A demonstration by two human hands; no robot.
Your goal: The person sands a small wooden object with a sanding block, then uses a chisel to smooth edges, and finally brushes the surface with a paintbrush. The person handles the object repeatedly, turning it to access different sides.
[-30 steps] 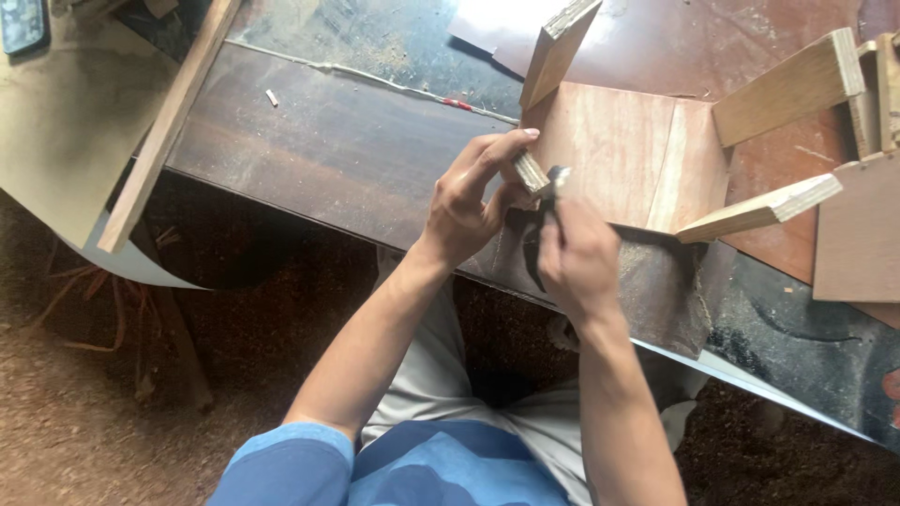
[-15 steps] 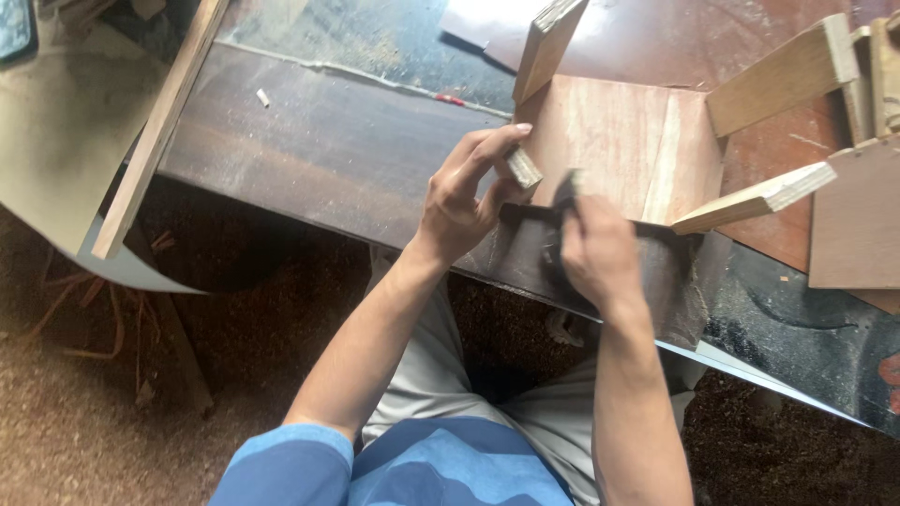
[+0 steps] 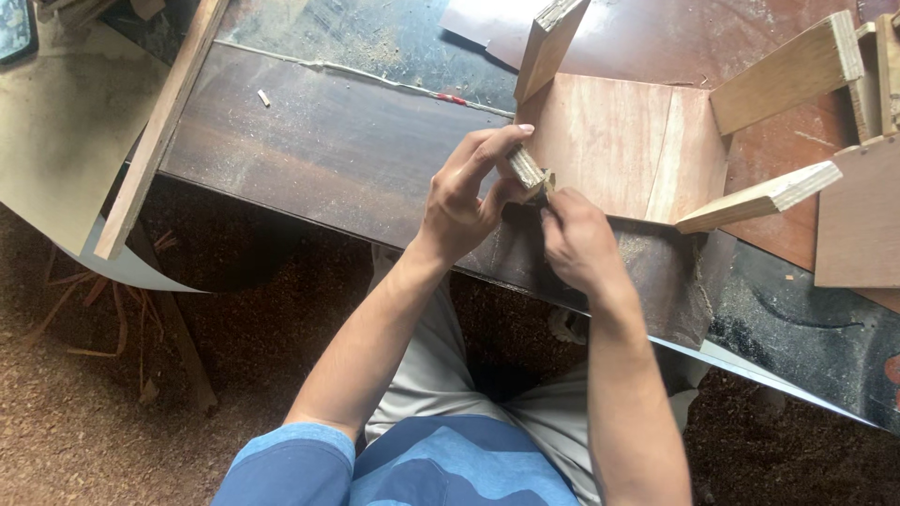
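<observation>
I see my left hand (image 3: 466, 192) pinching a small wooden block (image 3: 527, 170) between thumb and fingers, just over the near edge of the dark worktop (image 3: 319, 141). My right hand (image 3: 577, 239) is curled closed right against the block's lower end; whatever it grips is hidden from me. Just beyond the block lies a flat plywood panel (image 3: 619, 145), with an upright wooden piece (image 3: 548, 42) at its far corner and a pale wooden strip (image 3: 759, 197) to the right.
</observation>
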